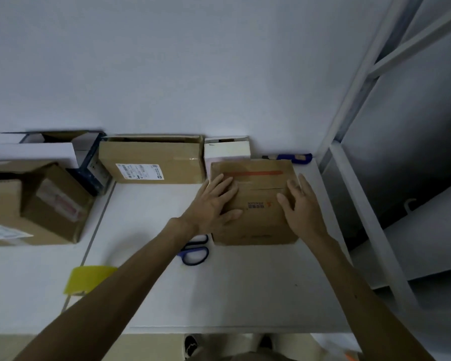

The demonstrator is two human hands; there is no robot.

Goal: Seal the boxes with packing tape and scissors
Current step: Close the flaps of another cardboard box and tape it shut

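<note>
scissors (194, 252) L of box (255, 204), white box (227, 152) behind

Flat brown cardboard box (261, 222), closed, red stripe and dark print on top, lying at the right of the table (219, 295). Left hand (214, 204) flat on its left part, right hand (301, 204) over its right edge. Just beside its near left corner, blue-handled scissors (196, 247), blades hidden under the left wrist. Along the far edge, a taped brown box (151, 162) with a white label and a small white box (227, 152). Further left, more brown boxes (31, 204), one tilted.
</note>
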